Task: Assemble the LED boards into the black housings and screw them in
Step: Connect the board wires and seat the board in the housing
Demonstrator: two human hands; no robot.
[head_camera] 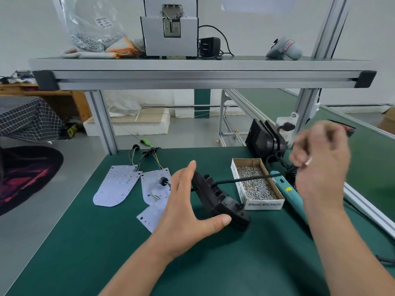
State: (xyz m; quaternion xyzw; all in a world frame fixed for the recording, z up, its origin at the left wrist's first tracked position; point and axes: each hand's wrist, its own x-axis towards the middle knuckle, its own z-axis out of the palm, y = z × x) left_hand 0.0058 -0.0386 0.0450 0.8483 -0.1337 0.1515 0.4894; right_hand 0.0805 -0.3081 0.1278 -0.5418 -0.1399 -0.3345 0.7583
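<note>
My left hand [188, 201] has the black plastic housing [220, 199] clamped across its width: thumb hooked round the near edge, fingers laid along the far one. It's tipped up on one side with the ribbed face uppermost. I reckon the tilt is there to free the black braided cable [245, 180] coming out of that face.

The cable stretches away to the right, across the open cardboard box of silver screws [256, 184], up to my right hand [320, 165], raised beyond the box. That hand is blurred, but the fingers are curled in and seem to pinch the cable's far end. My guess is I'm drawing the lead clear so the housing can be turned to take a board. I can't see the housing's open side from here.

Just left of my left hand, one partly hidden behind it, lie three white round-ended LED boards [116, 185], flat on the green desk [235, 263]. Their coloured wires and black grommets trail off the far ends. They're close by for an easy reach, and none looks fitted yet, so this is early going.

Under my right hand, beside the screw box, lies the teal electric screwdriver [288, 191], ready for the fastening. A second black housing [265, 139] stands on edge beyond the box.
</note>
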